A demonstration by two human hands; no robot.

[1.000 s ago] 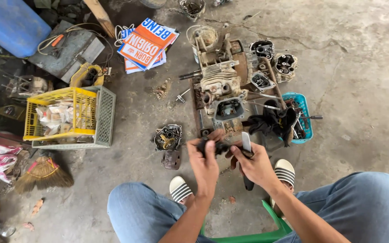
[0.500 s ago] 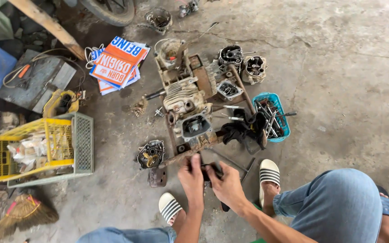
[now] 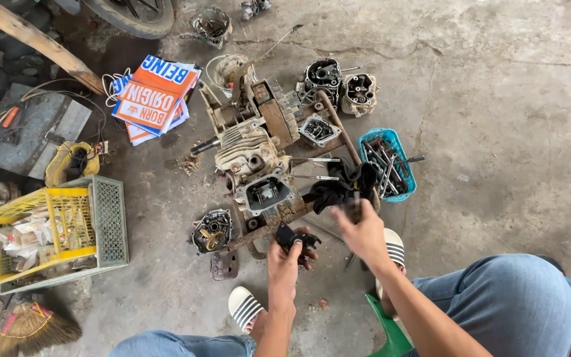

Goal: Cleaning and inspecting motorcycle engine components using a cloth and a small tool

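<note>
My left hand [image 3: 284,259] grips a small black engine part [image 3: 295,238] just in front of a dismantled engine block [image 3: 254,158] on the concrete floor. My right hand [image 3: 362,233] reaches forward to a black rag [image 3: 338,187] beside the engine, its fingers closed around a dark tool handle [image 3: 353,210] near the rag. A round engine cover [image 3: 211,230] lies left of my left hand. Two cylinder heads [image 3: 340,84] sit beyond the engine.
A blue tray [image 3: 398,149] of bolts and tools sits right of the engine. A yellow and grey crate [image 3: 100,218] stands at left, orange and blue booklets [image 3: 156,92] behind it. A tyre [image 3: 133,14] at the top, a broom [image 3: 31,328] lower left, a green stool [image 3: 391,334] under me.
The view has shifted closer and to the right. My right hand has moved away from the left hand, forward toward the black rag; my left hand still holds the black part.
</note>
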